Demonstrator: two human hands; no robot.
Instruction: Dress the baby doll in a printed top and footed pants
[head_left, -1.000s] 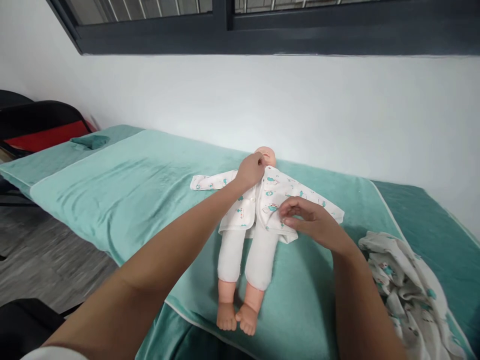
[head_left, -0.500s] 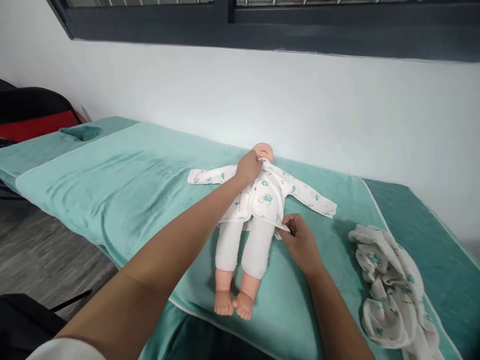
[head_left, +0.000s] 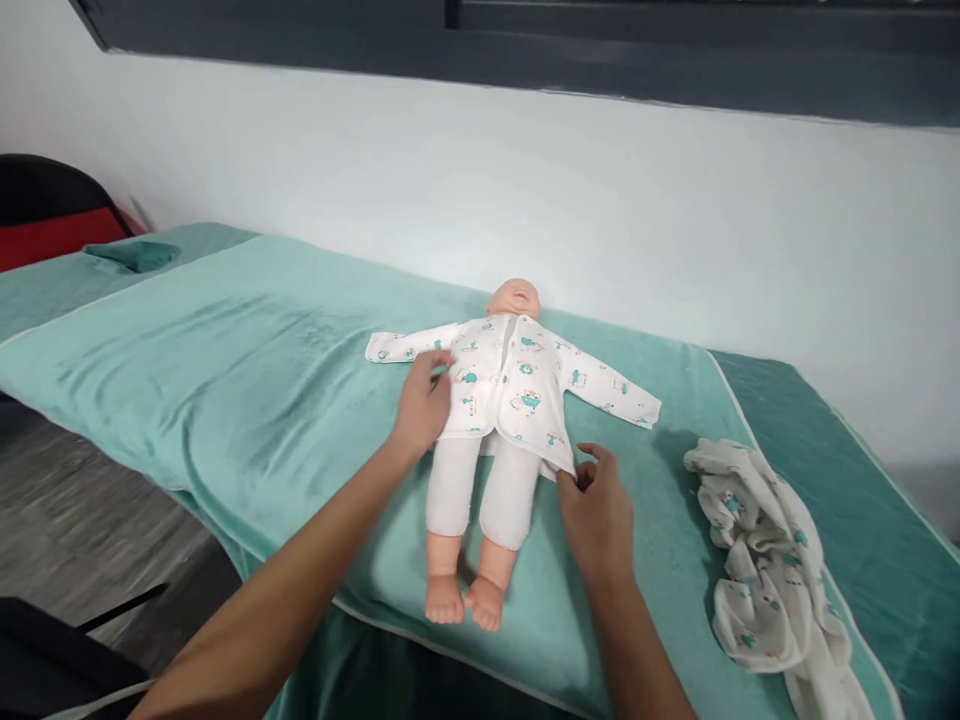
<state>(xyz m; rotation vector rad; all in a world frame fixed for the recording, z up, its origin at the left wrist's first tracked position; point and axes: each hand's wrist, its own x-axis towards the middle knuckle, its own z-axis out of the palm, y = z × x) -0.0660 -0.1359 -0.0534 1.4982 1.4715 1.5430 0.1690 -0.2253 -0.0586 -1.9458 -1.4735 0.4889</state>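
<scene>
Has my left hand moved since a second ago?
Yes: the left hand drew away from the doll's head, down toward me, onto the shirt.

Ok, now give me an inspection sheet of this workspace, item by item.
Surface: teal towel spread flat over a bed.
Things: doll on its back, arms spread, in a printed shirt and white trousers.
Clutter: crumpled printed cloth at the right; small teal cloth far left.
Hands: left hand rests open on the shirt's side; right hand at the shirt's hem corner, grip unclear.
Cables: nothing seen.
Surroundings: white wall, dark window frame, black and red chair.
</scene>
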